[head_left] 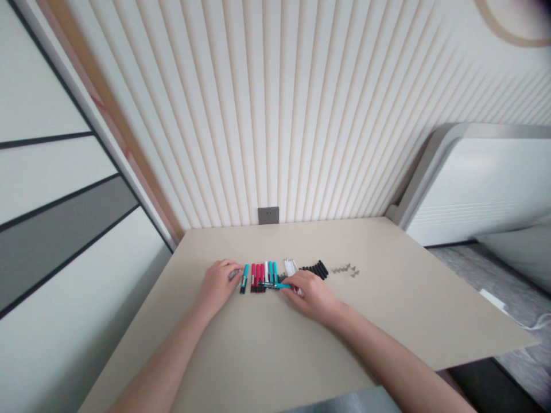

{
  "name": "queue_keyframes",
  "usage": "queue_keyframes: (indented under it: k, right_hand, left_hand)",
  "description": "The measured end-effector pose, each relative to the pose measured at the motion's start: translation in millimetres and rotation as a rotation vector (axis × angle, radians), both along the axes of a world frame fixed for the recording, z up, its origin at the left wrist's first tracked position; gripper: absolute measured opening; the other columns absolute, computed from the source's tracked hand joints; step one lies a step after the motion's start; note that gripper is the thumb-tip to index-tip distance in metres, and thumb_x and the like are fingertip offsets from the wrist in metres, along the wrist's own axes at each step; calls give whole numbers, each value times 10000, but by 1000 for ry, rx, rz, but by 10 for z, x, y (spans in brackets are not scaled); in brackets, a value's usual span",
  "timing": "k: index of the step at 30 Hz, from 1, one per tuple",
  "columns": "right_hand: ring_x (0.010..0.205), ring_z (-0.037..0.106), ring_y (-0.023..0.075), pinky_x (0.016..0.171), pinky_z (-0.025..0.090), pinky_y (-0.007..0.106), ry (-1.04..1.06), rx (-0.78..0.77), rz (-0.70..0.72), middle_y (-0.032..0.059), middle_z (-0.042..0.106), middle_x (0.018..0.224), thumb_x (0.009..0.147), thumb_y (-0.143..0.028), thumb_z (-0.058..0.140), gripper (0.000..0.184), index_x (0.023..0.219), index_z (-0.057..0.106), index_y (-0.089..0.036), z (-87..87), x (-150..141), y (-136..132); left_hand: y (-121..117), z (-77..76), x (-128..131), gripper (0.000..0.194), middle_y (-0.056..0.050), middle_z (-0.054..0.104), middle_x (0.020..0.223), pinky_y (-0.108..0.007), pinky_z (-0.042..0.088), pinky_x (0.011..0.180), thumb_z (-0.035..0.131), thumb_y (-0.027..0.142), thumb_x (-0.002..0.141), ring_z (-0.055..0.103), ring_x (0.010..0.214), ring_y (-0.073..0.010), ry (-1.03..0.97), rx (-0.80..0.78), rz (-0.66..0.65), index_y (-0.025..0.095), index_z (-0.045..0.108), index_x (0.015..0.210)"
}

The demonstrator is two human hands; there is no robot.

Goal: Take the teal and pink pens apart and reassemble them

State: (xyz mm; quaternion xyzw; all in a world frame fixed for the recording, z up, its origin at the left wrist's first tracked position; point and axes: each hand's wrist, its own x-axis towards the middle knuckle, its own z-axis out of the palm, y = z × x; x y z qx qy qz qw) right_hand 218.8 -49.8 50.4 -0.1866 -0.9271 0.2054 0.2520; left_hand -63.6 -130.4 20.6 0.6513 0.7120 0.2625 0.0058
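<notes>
Markers (260, 278) lie between left hand (218, 285) and right hand (307, 295), probably screws (345, 269) beyond.

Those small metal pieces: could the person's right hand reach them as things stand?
Probably yes: the right hand rests close to the metal pieces, and the black pen parts lie beside that path, not across it.

SURFACE: beige table (408, 321) beneath both hands | AHEAD OF HANDS: grey wall socket (268, 215) just above the table's far edge, set in ribbed cream wall panelling (275, 115) | LEFT OF HANDS: white-and-grey panelling (55, 229) | RIGHT OF HANDS: white grey-framed housing (473, 183), grey floor (503, 269), white cable (531, 324)
</notes>
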Motion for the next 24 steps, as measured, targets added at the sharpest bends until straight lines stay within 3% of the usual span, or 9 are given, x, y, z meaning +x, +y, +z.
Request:
queue_keyframes:
  k: [4,8,12,18,21,24]
  right_hand:
    - [795,615,179,752,445,278,-11,-12,-6,47,685,824,924,-258,525,165,990,670,-212,-5,-3,4]
    - [824,614,186,773,440,283,-33,-28,-39,47,686,846,930,-262,516,169,980,669,-211,-25,1,15]
    - [812,608,184,756,431,281,-53,-35,-72,39,680,842,927,-266,521,160,962,668,-213,-23,9,16]
    - [719,579,164,695,417,271,-66,-42,-64,22,640,749,933,-279,515,167,919,668,-214,-6,-2,-14]
    - [711,576,158,691,419,270,-45,-46,-42,20,639,751,939,-279,508,173,929,668,-214,-21,-17,-34]
    - [731,586,163,699,423,276,-17,-30,-11,25,649,760,943,-276,506,175,924,668,-210,-39,-28,-56]
  left_hand:
    - [0,16,30,179,-47,685,901,-358,443,827,561,321,879,591,896,-228,-34,30,15,212,698,842]
    - [-33,136,130,194,-48,670,853,-357,443,835,581,357,865,580,875,-223,-134,153,52,195,658,789]
    - [-106,300,339,174,-37,651,888,-303,459,808,578,345,881,589,870,-187,-372,230,-70,193,646,831]
    - [-191,384,700,158,-80,627,1081,-343,397,983,605,311,886,561,1076,-210,-595,91,-371,186,662,810]
    - [-205,360,785,156,-90,608,1142,-317,426,931,619,319,877,567,1073,-212,-612,-18,-441,185,677,821]
    - [-202,341,804,173,-88,629,1072,-286,456,835,612,328,881,592,991,-199,-622,-55,-442,180,683,827]
